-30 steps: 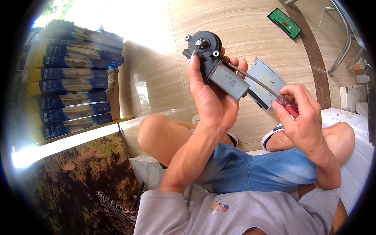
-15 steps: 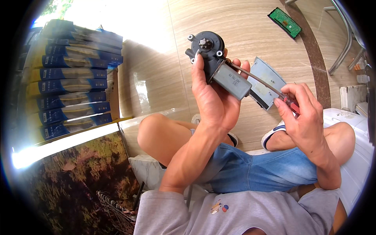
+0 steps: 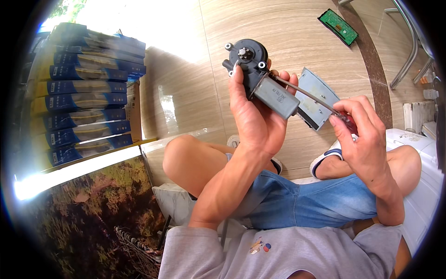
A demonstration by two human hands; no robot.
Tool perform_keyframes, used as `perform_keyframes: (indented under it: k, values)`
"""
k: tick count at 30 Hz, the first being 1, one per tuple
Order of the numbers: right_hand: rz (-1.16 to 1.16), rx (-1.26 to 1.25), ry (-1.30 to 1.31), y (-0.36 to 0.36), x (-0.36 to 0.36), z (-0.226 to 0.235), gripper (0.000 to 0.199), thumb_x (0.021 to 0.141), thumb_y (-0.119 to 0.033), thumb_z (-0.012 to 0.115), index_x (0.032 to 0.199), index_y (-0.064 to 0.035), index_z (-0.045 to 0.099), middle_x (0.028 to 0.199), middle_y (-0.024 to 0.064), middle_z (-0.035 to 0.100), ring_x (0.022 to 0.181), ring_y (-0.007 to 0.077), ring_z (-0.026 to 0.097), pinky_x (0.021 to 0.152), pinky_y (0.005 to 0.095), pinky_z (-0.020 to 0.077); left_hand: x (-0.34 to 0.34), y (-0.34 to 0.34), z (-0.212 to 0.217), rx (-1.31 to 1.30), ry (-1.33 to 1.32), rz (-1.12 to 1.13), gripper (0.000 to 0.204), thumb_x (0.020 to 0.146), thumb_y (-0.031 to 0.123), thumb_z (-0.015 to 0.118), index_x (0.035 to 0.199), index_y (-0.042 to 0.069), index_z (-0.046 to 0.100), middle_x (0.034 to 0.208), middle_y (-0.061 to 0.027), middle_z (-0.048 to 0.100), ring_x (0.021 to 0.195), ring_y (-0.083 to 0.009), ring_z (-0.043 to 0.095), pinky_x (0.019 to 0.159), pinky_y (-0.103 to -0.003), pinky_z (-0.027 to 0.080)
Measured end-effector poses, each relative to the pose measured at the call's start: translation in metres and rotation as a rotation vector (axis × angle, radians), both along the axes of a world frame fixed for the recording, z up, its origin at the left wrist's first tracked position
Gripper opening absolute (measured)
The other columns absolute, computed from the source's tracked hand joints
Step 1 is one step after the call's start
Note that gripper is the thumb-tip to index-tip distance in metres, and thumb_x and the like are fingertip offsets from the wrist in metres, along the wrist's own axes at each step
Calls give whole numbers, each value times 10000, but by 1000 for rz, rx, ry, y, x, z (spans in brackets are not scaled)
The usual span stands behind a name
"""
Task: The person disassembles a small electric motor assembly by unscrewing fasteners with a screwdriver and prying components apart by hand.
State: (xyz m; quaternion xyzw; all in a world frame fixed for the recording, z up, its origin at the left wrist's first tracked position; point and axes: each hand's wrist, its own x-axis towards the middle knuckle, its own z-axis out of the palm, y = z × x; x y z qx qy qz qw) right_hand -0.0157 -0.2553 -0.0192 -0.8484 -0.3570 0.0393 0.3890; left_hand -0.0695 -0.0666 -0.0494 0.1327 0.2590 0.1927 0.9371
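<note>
Fingers (image 3: 241,86) around motor (image 3: 265,83), screwdriver (image 3: 311,97).

Open floor (image 3: 186,97) lies left of the raised left hand (image 3: 255,121), between it and the stacked blue boxes (image 3: 88,88); passage there is unobstructed. To the right, the screwdriver shaft (image 3: 306,95) spans the gap between the motor (image 3: 262,76) and the right hand (image 3: 362,135). A grey metal plate (image 3: 320,100) lies just behind that gap. The green circuit board (image 3: 338,26) and chrome chair legs (image 3: 411,46) bound the far right. Bent knees close off the space below.
</note>
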Motion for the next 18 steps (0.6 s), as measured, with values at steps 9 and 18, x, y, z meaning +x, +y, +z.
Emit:
perform_keyframes:
  k: [9, 18]
  values:
    - [42, -98, -120, 3, 2, -9, 101, 907, -64, 658, 981, 3, 645, 924, 139, 618, 766, 334, 644, 677, 427, 510, 0, -7, -3, -10, -20, -28, 514, 999, 491, 523, 1138, 4, 616, 927, -104, 621, 952, -250, 605, 996, -426, 500]
    - [47, -77, 226, 4, 6, -14, 117, 879, -61, 679, 816, 17, 617, 749, 163, 636, 686, 342, 630, 611, 418, 479, -1, -19, -4, 70, 29, -64, 461, 991, 501, 551, 1122, 63, 611, 934, -86, 654, 947, -210, 611, 942, -369, 494]
